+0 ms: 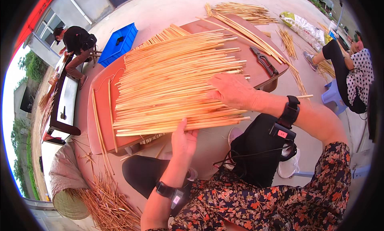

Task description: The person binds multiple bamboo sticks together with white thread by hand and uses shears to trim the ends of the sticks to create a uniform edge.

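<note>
Bright daylight bleaches the sky [14,77] white — edges bend in fisheye curves.

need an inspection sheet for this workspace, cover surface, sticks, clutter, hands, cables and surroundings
surface: red table, largely covered
job's things: pale sticks laid side by side, right ends uneven; bindings cannot be made out
clutter: shears on the table, right of the sticks; brown stalks heaped on the ground, lower left, beside a sack
hands: left hand at the sticks' near edge; right hand over their right side; grips unclear
cables: black cord near the right wrist, over the lap
surroundings: blue crate beyond the table; one person far left, another far right
</note>
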`<action>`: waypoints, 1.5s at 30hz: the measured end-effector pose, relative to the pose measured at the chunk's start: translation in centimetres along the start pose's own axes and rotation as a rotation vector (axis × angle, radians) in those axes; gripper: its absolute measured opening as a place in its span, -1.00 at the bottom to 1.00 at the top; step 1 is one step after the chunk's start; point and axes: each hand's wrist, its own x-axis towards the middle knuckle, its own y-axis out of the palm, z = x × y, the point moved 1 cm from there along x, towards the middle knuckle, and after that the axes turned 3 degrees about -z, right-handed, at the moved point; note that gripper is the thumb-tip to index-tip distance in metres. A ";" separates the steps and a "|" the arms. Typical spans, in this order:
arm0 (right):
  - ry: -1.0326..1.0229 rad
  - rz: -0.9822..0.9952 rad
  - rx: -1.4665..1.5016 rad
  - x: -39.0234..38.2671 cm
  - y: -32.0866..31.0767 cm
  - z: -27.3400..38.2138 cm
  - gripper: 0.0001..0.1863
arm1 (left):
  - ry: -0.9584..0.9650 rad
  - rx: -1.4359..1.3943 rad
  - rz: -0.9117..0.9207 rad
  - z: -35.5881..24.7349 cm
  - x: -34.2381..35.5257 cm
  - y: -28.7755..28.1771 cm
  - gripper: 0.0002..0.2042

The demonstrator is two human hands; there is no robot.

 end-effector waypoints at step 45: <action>0.460 -0.174 -0.230 7.1 -0.3 -23.5 -0.68 | 0.055 0.084 0.028 -7.6 -5.3 -2.6 -0.57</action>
